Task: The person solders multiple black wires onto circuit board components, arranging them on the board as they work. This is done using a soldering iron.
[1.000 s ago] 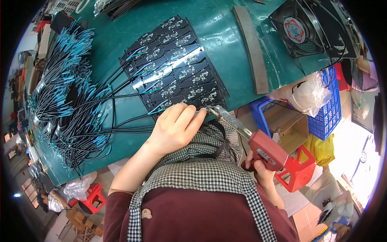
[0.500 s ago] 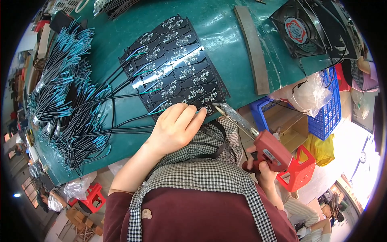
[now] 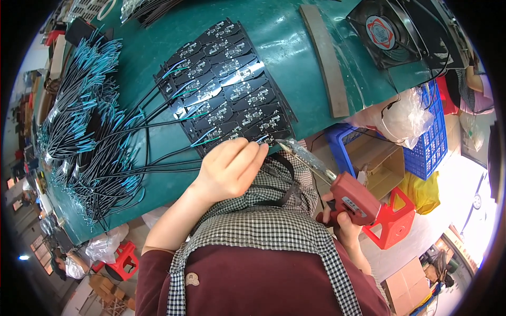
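Observation:
My left hand (image 3: 232,166) rests at the near edge of a black panel of small circuit boards (image 3: 226,89) on the green table (image 3: 153,42), fingertips pinching a thin wire against the nearest board. My right hand (image 3: 342,224) grips a red soldering gun (image 3: 350,197); its metal tip (image 3: 282,144) touches the panel's near corner, right beside my left fingertips. Black cables with blue ends (image 3: 153,131) run from the boards to the left.
A large bundle of black cables with blue tips (image 3: 74,121) lies at the left. A wooden strip (image 3: 327,58) and a black fan (image 3: 387,31) sit at the right of the table. Below the table edge are a blue crate (image 3: 429,139), a cardboard box (image 3: 379,163) and a red stool (image 3: 392,224).
The soldering gun has shifted slightly left and up, its tip closing on the panel's corner. My left hand has stayed in place.

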Tool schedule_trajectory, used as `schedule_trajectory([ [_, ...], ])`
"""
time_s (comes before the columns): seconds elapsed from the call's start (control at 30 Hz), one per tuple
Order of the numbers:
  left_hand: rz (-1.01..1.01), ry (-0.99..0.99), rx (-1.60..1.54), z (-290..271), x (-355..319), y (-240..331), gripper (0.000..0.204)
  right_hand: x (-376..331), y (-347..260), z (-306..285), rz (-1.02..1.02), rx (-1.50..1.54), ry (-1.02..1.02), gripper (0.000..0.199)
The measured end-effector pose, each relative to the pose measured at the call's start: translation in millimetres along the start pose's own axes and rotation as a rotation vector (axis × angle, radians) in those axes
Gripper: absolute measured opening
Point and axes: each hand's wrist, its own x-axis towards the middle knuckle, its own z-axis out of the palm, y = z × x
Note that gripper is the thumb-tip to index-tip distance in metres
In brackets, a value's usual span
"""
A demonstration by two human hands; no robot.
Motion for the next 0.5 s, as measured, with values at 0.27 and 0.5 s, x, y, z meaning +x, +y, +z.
schedule_trajectory([
  [0.27, 0.039, 0.004, 0.008, 4.2, -1.2, 3.8, 0.031, -0.4, 0.0, 5.2, 0.039, 0.024, 0.033, 0.051],
  [0.5, 0.043, -0.008, -0.057, 3.7, -1.2, 1.0, 0.031, -1.7, 0.4, 3.0, 0.083, 0.008, 0.036, 0.042],
])
